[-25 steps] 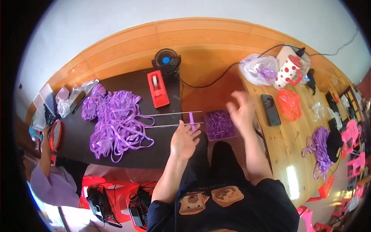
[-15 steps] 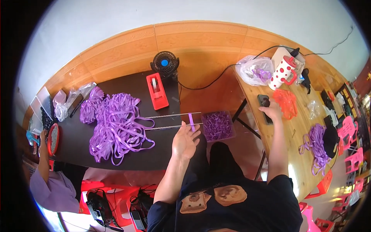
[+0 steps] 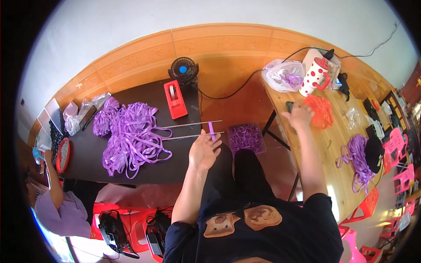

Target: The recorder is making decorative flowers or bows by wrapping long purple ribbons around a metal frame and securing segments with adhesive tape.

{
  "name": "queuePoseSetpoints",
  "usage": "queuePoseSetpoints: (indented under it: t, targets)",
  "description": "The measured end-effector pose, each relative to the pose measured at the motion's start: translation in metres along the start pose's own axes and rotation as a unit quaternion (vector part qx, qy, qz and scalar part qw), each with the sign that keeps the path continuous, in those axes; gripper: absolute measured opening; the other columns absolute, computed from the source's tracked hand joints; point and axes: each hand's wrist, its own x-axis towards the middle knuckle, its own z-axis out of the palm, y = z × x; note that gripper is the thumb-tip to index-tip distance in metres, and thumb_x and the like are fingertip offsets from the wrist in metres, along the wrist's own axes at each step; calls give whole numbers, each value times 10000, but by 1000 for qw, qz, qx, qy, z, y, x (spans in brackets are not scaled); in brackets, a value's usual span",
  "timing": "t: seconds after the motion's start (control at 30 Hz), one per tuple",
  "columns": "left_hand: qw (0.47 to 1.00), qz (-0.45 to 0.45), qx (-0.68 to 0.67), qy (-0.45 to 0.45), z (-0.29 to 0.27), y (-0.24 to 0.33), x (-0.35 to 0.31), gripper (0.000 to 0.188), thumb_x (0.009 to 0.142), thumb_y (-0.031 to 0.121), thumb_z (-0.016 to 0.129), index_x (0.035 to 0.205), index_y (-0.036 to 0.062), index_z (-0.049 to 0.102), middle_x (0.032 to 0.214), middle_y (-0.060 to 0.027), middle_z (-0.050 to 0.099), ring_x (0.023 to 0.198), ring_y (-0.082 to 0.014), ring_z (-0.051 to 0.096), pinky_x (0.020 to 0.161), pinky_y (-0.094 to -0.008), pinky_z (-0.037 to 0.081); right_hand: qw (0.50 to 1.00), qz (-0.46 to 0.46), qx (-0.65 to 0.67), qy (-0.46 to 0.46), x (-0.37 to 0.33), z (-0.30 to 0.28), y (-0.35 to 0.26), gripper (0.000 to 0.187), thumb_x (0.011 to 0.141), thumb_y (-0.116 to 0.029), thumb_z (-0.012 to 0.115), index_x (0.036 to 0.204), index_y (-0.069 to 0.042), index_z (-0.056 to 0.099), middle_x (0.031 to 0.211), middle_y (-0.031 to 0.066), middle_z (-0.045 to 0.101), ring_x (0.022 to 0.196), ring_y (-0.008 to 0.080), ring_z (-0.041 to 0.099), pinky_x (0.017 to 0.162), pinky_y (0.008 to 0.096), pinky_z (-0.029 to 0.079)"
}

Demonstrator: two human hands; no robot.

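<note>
Purple strip: here it is, the short purple strip (image 3: 211, 130) lying crosswise over two thin rods (image 3: 188, 124), near their free ends; whether it is looping around them or just resting on them, I cannot tell.
Rods: they are jutting side by side past the edge of the dark counter (image 3: 87, 164), their far ends disappearing under the ribbon.
Left hand: the left hand (image 3: 204, 149) is turning its palm up just below the strip, fingers apart and gripping nothing visible; contact with the strip is too close to call.
Ribbon pile: a big purple ribbon pile (image 3: 133, 138) is sprawling over the dark counter, loops spilling toward the rods.
Box: a see-through box (image 3: 257, 151) is sitting between the two counters, showing plenty of short purple pieces inside.
Right hand: over on the wooden counter (image 3: 335, 140), the right hand (image 3: 300, 117) is covering most of a dark phone (image 3: 290, 105); whether its fingers are closing on it, I cannot tell.
Beside the phone: a crumpled red bag (image 3: 320, 111) is lying next to that hand, with a dotted tumbler (image 3: 314, 79) standing behind.
Wooden counter, outer side: a purple bundle (image 3: 357, 160) is lying against a black cap (image 3: 374, 154).
Dark counter, back: a red tape dispenser (image 3: 176, 103) is resting near a small fan (image 3: 183, 70).
Far left: a co-worker in a purple sleeve (image 3: 66, 215) is sitting at the counter's end.
</note>
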Motion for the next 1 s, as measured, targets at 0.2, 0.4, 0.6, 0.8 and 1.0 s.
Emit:
queuePoseSetpoints:
  t: [0.2,0.4,0.6,0.8,1.0]
  targets:
    - [1000,-4,-1,-8,6,0,0,511,948,468,437,1231,45,490,1259,-134,506,1235,-321,378,1038,-447,213,943,-197,269,22,-30,-9,-89,468,781,-426,667,1160,-158,607,1153,120,605,1085,336,530,877,552,383]
    - [1000,6,-20,-21,5,0,-6,540,960,472,403,1259,27,472,1266,-139,507,1212,-310,400,1027,-424,232,894,-293,298,-159,-88,9,-127,465,757,-409,696,1155,-181,617,1101,101,603,1084,335,502,902,514,353]
    - [999,25,-8,-36,1,-2,-9,560,963,477,383,1260,12,478,1245,-129,521,1170,-283,438,990,-400,276,859,-321,323,-235,-77,19,-107,465,764,-413,693,1141,-150,627,1116,123,623,1097,330,515,915,511,344]
    - [999,30,-16,-20,7,-1,-7,603,966,489,366,1260,-29,457,1264,-172,514,1150,-296,474,950,-384,344,859,-320,333,-220,-55,31,-104,465,772,-416,678,1140,-137,625,1092,129,634,1062,354,546,891,523,371]
    - [999,33,-23,-32,-1,1,-7,611,966,498,353,1255,-28,467,1266,-165,524,1137,-296,490,940,-392,361,850,-377,303,-209,-54,25,-122,456,781,-404,665,1142,-129,619,1066,118,638,1057,349,551,876,509,387]
